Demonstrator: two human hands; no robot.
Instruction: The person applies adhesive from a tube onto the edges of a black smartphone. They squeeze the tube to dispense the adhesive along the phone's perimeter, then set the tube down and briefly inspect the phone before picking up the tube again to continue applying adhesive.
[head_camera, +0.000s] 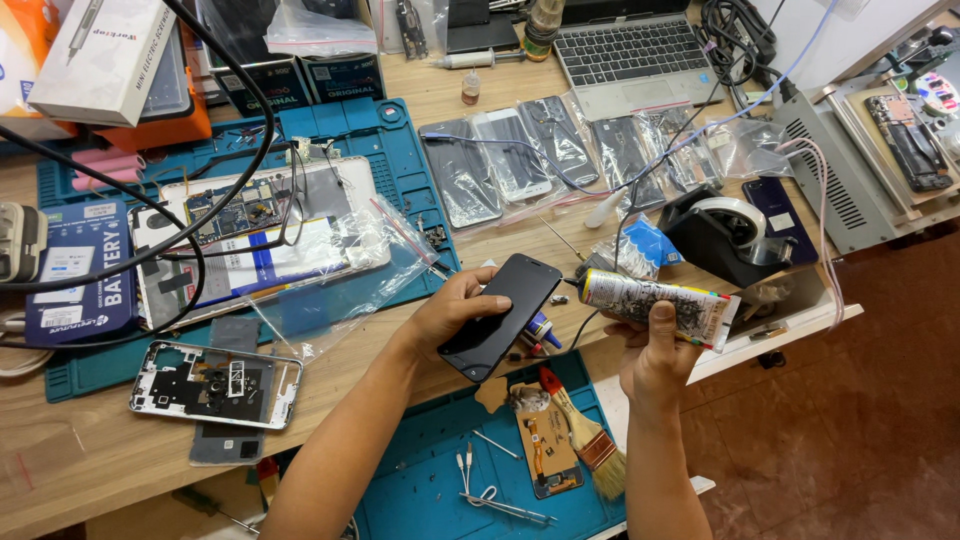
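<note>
My left hand (447, 312) grips a black phone screen panel (502, 313), tilted, above the wooden bench. A glue tube (650, 301), white with dark print, lies nearly level in my right hand (655, 358), its black nozzle end pointing left toward the panel's upper edge. Just under the panel sits a small blue-capped bottle (541, 327). Below the hands, a brush (582, 432) with a red handle and a small orange circuit part (546, 450) lie on a blue mat (430, 470).
An opened phone with its board exposed (255, 235) rests on a larger blue mat (390, 160). A bare phone frame (215, 383) is at the left. Bagged screens (520, 155), a tape dispenser (725, 235), a laptop (630, 55), tweezers (505, 508) and cables crowd the bench.
</note>
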